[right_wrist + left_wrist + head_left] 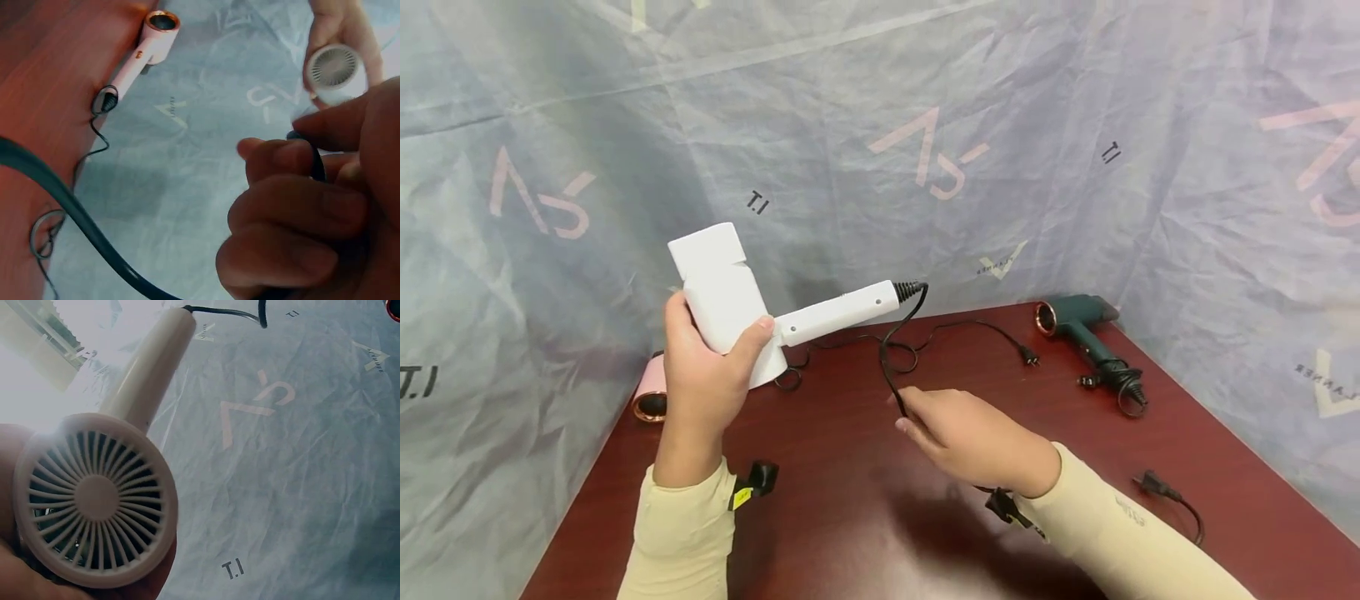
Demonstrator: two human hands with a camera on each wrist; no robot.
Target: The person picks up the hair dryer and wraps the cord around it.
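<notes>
A white hair dryer [722,304] is held up above the table by my left hand [703,367], whose thumb and fingers wrap round its barrel. Its handle [842,315] points right, and in the left wrist view the round slatted grille [97,500] faces the camera. From the handle's end the black cord [883,350] loops down to my right hand [966,433]. There the fingers curl round the cord, as the right wrist view also shows, with a stretch of cord [81,219] crossing at the lower left.
On the red-brown table [820,500], a pink hair dryer [653,379] lies at the left, partly hidden by my left arm. At the back right lies a dark green hair dryer [1078,317] with its cord wrapped. Two plugs [1030,356] rest on the tabletop. Grey sheeting [850,167] encloses the back and sides.
</notes>
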